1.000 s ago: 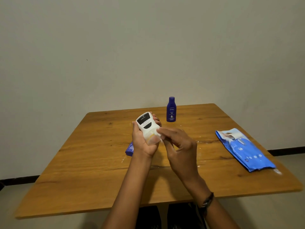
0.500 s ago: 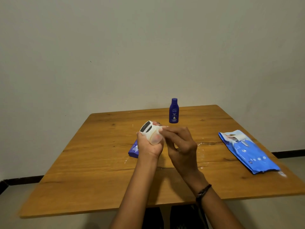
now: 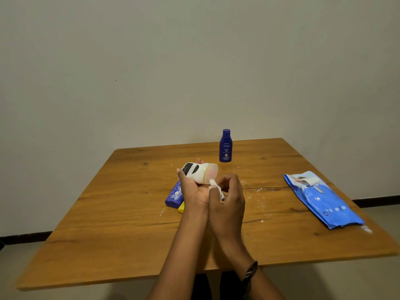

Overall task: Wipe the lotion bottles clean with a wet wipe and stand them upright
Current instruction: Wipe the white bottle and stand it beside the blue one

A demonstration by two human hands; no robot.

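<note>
My left hand [image 3: 193,191] grips a white lotion bottle [image 3: 200,173] with a dark label, tipped on its side above the table with its base pointing right. My right hand [image 3: 229,195] pinches a small white wet wipe [image 3: 214,185] that touches the bottle's lower edge. A dark blue lotion bottle [image 3: 225,146] stands upright at the back of the table. A purple lotion bottle [image 3: 174,194] lies on its side beneath my left hand, partly hidden, with a yellow part [image 3: 181,207] showing beside it.
The wooden table [image 3: 108,224] carries white smears around its middle. A blue pack of wet wipes [image 3: 322,200] lies flat near the right edge. A plain wall rises behind the table.
The white bottle has tipped from nearly upright to lying on its side in my left hand. My right hand with the wipe has slid from the bottle's front down to its lower edge.
</note>
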